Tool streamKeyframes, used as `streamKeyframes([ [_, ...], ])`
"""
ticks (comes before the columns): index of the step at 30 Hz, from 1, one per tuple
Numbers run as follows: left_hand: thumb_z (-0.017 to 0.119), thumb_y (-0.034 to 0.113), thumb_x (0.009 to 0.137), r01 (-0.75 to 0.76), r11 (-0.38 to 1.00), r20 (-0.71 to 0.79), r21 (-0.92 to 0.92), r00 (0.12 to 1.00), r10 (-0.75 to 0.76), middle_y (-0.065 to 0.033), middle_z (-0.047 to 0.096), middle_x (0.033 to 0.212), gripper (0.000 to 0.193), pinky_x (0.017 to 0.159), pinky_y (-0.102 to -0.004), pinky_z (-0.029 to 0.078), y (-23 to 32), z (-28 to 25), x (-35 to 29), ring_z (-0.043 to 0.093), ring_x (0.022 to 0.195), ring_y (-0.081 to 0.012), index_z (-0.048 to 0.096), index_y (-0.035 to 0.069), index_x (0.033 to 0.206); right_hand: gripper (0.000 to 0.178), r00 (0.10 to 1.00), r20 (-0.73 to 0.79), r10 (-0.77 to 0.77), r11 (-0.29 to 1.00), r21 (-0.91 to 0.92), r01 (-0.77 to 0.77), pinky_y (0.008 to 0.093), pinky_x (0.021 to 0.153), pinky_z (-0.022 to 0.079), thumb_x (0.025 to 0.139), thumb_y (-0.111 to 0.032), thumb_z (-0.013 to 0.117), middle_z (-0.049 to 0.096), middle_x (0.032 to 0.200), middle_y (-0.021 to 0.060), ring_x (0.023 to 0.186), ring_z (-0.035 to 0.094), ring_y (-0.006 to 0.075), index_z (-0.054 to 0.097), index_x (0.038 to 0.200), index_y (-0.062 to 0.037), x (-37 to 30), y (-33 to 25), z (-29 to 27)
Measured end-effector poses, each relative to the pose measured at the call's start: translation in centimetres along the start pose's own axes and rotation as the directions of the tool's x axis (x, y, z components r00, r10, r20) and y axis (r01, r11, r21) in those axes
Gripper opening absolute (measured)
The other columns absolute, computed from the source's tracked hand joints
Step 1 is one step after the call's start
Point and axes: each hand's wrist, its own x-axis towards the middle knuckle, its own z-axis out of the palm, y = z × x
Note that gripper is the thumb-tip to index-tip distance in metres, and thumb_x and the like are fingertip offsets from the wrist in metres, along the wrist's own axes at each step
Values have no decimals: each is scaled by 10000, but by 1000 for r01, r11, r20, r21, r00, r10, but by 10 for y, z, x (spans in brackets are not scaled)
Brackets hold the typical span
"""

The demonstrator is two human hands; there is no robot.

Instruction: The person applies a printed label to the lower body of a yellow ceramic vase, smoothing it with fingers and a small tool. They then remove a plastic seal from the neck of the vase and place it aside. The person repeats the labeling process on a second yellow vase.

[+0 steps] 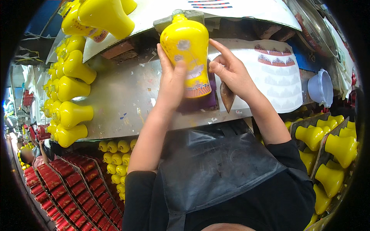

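Nearest the lens: black apron over a dark short-sleeved top, seen from above. From my remote post I log 1 yellow vase above the worktable, neck pointing away from the apron, base toward it, body slightly tilted. Its front carries pale flower motifs and a patterned band at the base. Left hand clasps the vase: thumb across the front, fingers along its left side. Right hand: index finger extended to the vase's right shoulder, thumb bent near its lower side, other fingers curled over a brown tool whose pointed end sticks out below. Palm covers the upper end, so I cannot tell exactly how it is pinched. Purple cloth shows beneath the base; a grey block sits behind the neck. Right of the hands I note a white decal sheet with 2 red-brown strips near its top, then a lilac bucket. Further out: yellow vases lying stacked at left, red boxes lower left, racked yellow vases lower right.
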Motion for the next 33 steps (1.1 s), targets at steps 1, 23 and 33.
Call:
streamKeyframes([
  [1, 532, 385, 1064, -20, 1000, -12, -5, 1000, 20, -231, 283, 1648, 983, 1203, -408, 341, 0, 0, -2, 394, 1476, -324, -176, 10, 1632, 713, 1000, -3, 2, 1000, 7, -2, 322, 789, 569, 983, -264, 654, 732, 982, 139, 863, 720, 202, 378, 1601, -41, 2, 2, 2],
  [23, 722, 209, 934, -50, 986, -66, 158, 996, 61, -295, 412, 1541, 1156, 1160, -418, 404, -8, 13, -9, 493, 1400, -358, -184, -8, 1619, 691, 994, 91, 68, 975, 207, -86, 318, 849, 545, 1022, -315, 630, 705, 1003, 109, 955, 681, 180, 367, 1627, -112, 1, 17, 9],
  [33, 731, 141, 871, -29, 981, -40, 191, 998, 38, -281, 338, 1589, 1213, 1170, -441, 396, -3, 13, -10, 450, 1436, -369, -212, 62, 1630, 177, 998, -35, -47, 967, 248, 55, 286, 873, 552, 966, -117, 692, 699, 1072, 45, 982, 672, 132, 695, 1128, -46, 9, -34, -19],
])
